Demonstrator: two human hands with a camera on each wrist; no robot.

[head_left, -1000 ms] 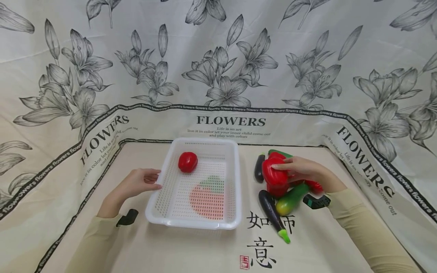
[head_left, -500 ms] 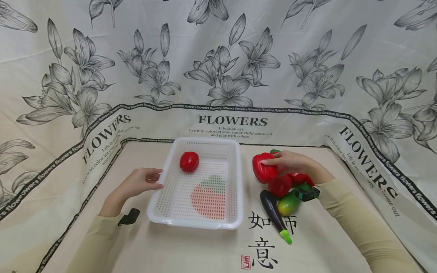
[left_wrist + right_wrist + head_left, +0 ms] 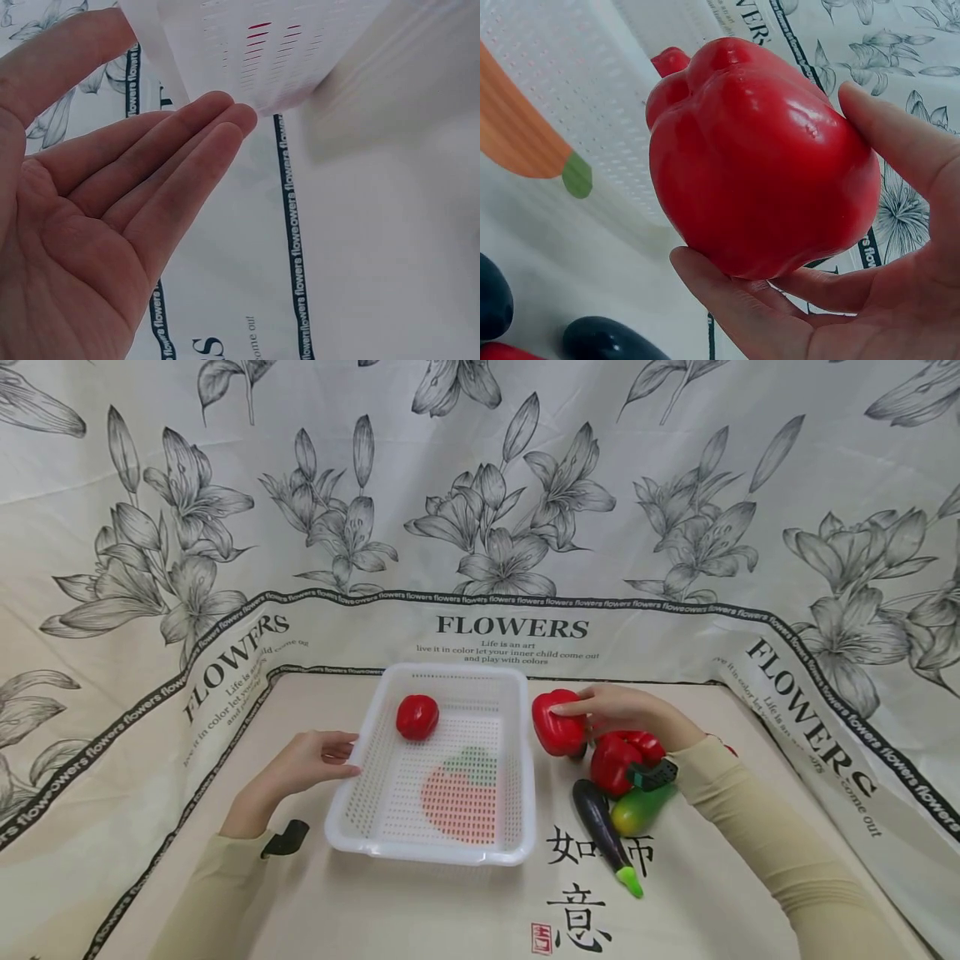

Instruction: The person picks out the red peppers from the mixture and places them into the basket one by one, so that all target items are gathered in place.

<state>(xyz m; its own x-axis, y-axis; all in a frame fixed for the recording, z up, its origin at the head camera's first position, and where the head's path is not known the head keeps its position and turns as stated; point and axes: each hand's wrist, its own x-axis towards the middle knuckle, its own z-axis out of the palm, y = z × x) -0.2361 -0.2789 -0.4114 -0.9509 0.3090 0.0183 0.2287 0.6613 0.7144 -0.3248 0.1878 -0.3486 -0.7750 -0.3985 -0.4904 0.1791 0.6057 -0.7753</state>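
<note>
My right hand (image 3: pixel 611 706) holds a shiny red bell pepper (image 3: pixel 557 724) just off the basket's right rim; the right wrist view shows thumb and fingers around the pepper (image 3: pixel 757 165). My left hand (image 3: pixel 303 764) touches the left side of a white perforated basket (image 3: pixel 521 760). In the left wrist view the left hand's fingers (image 3: pixel 187 150) lie nearly straight against the outer wall of the basket (image 3: pixel 262 60). Another red bell pepper (image 3: pixel 417 717) rests inside the basket, toward the back left.
Right of the basket lie more red peppers (image 3: pixel 611 766), a long dark eggplant (image 3: pixel 596 814) with a green cap, and a green-yellow vegetable (image 3: pixel 637 812). A dark thing shows partly beneath the held pepper. Flower-printed cloth (image 3: pixel 495 543) rises around the table.
My right hand has carried the red bell pepper left, from the vegetable pile to beside the basket's right rim. My left hand stays at the basket's left side.
</note>
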